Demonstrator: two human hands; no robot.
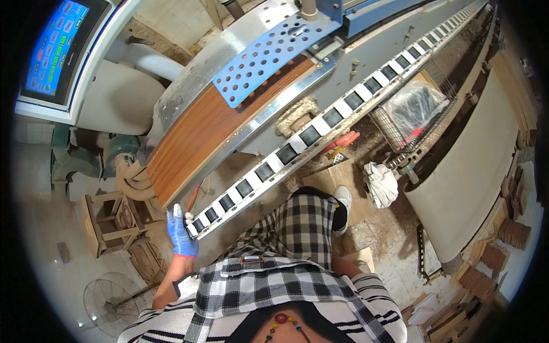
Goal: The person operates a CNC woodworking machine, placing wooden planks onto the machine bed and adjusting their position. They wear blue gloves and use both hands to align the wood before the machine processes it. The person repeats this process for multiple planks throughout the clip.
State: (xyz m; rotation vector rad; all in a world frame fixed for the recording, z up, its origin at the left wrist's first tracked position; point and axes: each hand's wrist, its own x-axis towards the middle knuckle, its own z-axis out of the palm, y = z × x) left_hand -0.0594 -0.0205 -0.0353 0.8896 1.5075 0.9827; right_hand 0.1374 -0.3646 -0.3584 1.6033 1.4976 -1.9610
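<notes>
My left hand [182, 235], in a blue glove with pale fingertips, is at the near left end of a long rail [276, 161] lined with alternating black and white blocks. Its fingers stretch upward, open, beside the near corner of a wood-grain panel [197, 143]. Whether the fingertips touch the panel or the rail end is hard to make out. The panel lies on a metal-edged machine bed, its far part under a blue perforated plate [269, 57]. My right forearm [346, 266] hangs at my side, and the right hand is out of sight.
A screen [54, 48] stands at the upper left. A wooden stool [117, 223] and a fan [108, 300] are at the left. Beyond the rail are a wire basket [394, 128] with a plastic-wrapped item, a white cloth [380, 184] and stacked boards [486, 268].
</notes>
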